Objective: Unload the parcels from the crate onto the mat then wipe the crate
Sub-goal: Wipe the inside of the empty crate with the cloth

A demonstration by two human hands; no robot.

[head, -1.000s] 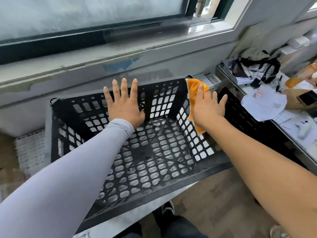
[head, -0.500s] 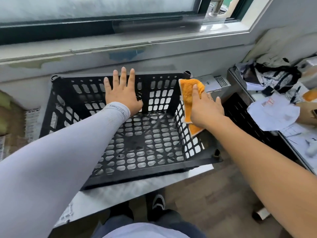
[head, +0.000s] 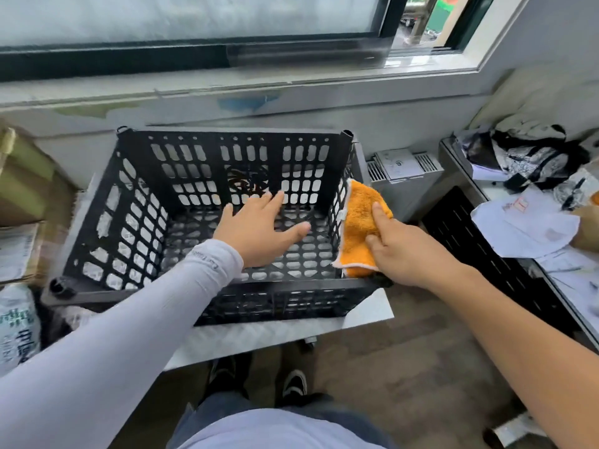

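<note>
Desk (head: 366,319): small white top under the window, black crate (head: 168,222) sits on it and covers most of it, near right corner of the desk bare. Crate is empty, no parcels in it, so I judge unloading is done and I'm in the wipe step. Can't confirm the mat or parcels from here.

Left hand (head: 259,231): fingers spread flat, holding nothing, reaching down into the crate over the floor grid. Can't tell if it's touching.

Right hand (head: 408,251): pinching the orange cloth (head: 359,228), index finger pressing it flat on the crate's right wall, cloth draped over that rim near the front right corner.

To do this well, I'd:
- brace the left palm on the back wall or floor so the crate doesn't slide toward the desk edge
- run the cloth along the rim, then down the inner wall, full-length strokes
- work wall by wall, floor last
- watch for the cloth snagging in the lattice holes; keep it bunched and flat
</note>
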